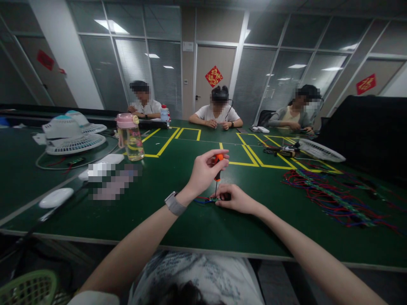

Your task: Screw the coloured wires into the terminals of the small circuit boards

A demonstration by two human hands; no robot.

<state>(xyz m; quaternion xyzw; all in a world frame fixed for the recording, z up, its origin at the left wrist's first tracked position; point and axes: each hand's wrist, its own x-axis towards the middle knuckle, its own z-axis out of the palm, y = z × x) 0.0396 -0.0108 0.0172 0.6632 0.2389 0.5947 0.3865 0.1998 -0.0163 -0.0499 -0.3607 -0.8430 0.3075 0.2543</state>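
My left hand (206, 168), with a watch on its wrist, is closed round the orange and black handle of a screwdriver (217, 174). The screwdriver stands upright, and its shaft comes down to a small green circuit board (213, 199) on the green table. Blue and red wires (202, 200) run out from the board's left side. On the table, my right hand (231, 197) pinches the right end of the board with thumb and fingers. Its fingers hide part of the board, and the exact contact of the screwdriver's tip is too small to make out.
Several wired circuit boards (337, 199) lie in a row at the right. A pink-lidded bottle (133, 142), white fan parts (73, 142) and a white oval object (56, 198) are at the left. Yellow tape (241, 163) marks the table (178, 228). Several people sit opposite.
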